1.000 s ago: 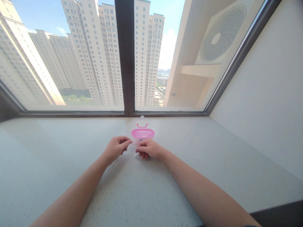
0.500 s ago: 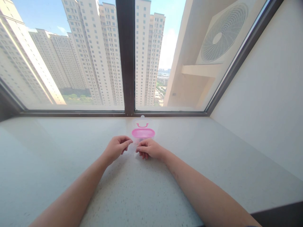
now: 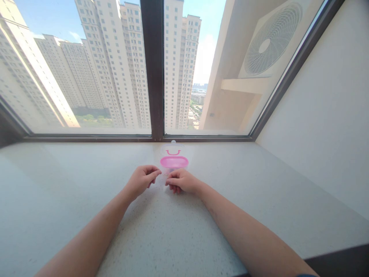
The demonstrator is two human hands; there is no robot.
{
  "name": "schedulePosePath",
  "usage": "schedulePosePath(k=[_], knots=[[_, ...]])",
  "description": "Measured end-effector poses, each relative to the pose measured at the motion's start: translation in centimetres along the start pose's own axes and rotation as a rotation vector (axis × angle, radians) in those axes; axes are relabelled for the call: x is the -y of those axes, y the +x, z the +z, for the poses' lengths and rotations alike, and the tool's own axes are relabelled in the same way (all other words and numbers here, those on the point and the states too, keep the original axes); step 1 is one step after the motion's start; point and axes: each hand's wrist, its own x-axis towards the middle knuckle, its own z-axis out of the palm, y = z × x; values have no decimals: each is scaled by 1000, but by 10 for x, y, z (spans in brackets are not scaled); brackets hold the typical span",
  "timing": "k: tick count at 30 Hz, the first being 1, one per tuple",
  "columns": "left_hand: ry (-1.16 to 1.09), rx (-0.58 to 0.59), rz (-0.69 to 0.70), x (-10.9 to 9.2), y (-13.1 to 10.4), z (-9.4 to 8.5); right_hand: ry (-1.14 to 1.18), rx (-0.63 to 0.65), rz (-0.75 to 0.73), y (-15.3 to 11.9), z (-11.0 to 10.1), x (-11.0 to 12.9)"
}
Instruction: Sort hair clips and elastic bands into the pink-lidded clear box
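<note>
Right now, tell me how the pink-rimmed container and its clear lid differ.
The lid is clear with a curved pink handle; the container has an oval pink rim. The lid sits nearer the window frame, the container nearer the right hand, which partly hides its front. Both have pink parts.

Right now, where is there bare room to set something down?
On the pale ledge: left of the left hand, back to the window frame; right of the right hand, over to the white wall; and between the forearms. Crowded: the middle, where both hands sit before the pink-rimmed container.
</note>
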Motion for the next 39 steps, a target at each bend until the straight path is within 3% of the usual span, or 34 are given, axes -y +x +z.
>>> schedulePosePath(k=[39], knots=[[20,11,0,0,0,0,-28,2,-20,0,0,-3]])
